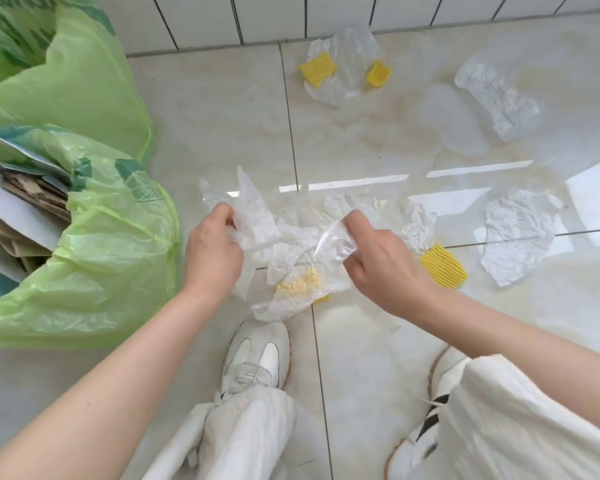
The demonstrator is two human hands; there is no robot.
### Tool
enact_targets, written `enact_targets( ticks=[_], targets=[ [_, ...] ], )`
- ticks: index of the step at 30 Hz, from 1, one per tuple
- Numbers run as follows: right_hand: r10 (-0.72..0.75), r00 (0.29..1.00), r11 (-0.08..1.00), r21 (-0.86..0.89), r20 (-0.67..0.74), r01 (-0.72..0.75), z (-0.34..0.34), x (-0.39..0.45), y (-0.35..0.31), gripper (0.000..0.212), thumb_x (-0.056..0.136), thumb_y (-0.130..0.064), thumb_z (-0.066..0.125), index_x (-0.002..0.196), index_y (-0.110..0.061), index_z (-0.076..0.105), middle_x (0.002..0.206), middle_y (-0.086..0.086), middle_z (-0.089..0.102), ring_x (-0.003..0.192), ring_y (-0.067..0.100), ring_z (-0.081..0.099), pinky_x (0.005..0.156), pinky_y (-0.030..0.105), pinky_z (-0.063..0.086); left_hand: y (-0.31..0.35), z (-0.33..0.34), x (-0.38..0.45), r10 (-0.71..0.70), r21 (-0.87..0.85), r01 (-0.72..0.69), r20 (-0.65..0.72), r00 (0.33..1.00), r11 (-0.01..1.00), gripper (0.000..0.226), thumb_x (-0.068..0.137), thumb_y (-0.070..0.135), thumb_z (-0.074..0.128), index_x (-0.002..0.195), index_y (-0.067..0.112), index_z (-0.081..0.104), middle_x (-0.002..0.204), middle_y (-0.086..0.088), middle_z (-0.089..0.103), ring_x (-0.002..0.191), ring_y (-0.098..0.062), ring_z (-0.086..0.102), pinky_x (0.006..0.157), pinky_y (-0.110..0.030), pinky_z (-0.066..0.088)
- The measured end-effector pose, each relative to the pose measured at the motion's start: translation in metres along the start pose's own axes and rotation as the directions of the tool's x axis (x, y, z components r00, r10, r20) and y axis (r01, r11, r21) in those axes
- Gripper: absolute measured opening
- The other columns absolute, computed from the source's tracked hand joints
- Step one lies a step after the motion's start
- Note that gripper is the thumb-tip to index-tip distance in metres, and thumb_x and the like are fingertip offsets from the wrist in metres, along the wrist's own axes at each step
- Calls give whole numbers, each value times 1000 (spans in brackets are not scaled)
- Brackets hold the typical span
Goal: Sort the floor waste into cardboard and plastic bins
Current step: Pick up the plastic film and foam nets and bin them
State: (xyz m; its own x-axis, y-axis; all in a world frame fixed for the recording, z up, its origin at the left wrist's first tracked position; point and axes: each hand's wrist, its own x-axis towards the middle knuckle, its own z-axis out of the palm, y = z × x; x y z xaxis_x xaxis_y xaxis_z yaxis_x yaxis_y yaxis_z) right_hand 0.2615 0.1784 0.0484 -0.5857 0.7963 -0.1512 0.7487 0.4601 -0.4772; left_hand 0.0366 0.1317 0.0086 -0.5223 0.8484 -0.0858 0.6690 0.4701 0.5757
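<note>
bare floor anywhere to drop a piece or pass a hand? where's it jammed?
Free: tile between the upper green bag and the yellow-pad wrap by the wall; also the floor between the two shoes, and the strip below the near bag. Crowded: around both hands gripping crumpled plastic, and the right side strewn with sheets.

Bare forearms with no sleeves behind both hands, loose white trousers (pixel 243 431) below them, pale grey-and-white lace-up sneakers (pixel 255 355), black stripes on the right shoe (pixel 430 410)

Green bin bags (pixel 94 237) cut off left; yellow pad (pixel 300 282) veiled by film (pixel 291 244)
</note>
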Motion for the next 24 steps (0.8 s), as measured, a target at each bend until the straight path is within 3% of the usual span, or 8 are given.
enact_targets(
  ticks=[5,8,10,12,14,17,21,24],
  targets=[
    [-41,996,997,-55,81,45,7,29,5,26,90,-16,45,114,-10,39,84,-1,47,71,31,46,56,33,25,-20,5,-18,-16,114,7,80,997,993,20,85,2,44,102,5,53,92,-14,52,78,-32,48,69,-39,38],
    [-83,982,987,-123,169,105,16,49,10,34,94,-29,46,122,-12,39,106,4,50,89,29,53,66,33,34,-32,9,-23,-116,267,81,118,986,960,35,86,19,54,120,10,48,113,-13,42,76,-34,52,68,-37,42],
    [-106,966,968,-196,236,154,23,64,12,31,93,-21,48,122,-13,40,110,5,47,87,28,53,63,33,36,-38,9,-23,-194,323,145,125,973,935,51,86,25,58,131,12,39,125,-15,35,75,-33,50,68,-34,39],
    [-139,944,939,-263,298,221,30,76,12,35,85,1,47,117,-11,42,110,8,42,74,28,47,54,35,35,-46,9,-20,-250,305,204,120,961,930,67,85,26,62,141,12,26,140,-20,28,101,-38,52,83,-39,41],
    [-158,915,907,-311,371,283,38,87,9,47,75,13,44,117,-9,42,118,12,38,72,27,43,52,35,32,-55,5,-14,-286,266,253,93,954,930,82,85,26,64,148,12,13,150,-23,20,133,-37,31,107,-40,28],
    [-172,874,852,-377,454,363,56,98,4,68,73,13,53,132,-12,32,143,17,24,90,30,54,57,33,36,-70,-4,-7,-322,292,281,103,941,914,93,85,28,65,151,11,1,157,-17,14,145,-30,14,116,-36,10],
    [-158,833,838,-374,530,397,79,99,5,85,78,8,58,145,-22,16,157,11,1,102,29,55,60,34,43,-82,2,-7,-373,336,293,204,905,895,93,83,30,65,150,12,2,156,-14,16,143,-31,21,116,-41,22],
    [-141,833,810,-421,536,408,86,92,18,81,79,4,61,143,-22,18,158,9,0,92,28,60,54,34,39,-75,12,-12,-368,364,263,258,893,893,76,87,29,58,146,8,17,154,-13,20,132,-34,38,103,-41,36]
  ],
)
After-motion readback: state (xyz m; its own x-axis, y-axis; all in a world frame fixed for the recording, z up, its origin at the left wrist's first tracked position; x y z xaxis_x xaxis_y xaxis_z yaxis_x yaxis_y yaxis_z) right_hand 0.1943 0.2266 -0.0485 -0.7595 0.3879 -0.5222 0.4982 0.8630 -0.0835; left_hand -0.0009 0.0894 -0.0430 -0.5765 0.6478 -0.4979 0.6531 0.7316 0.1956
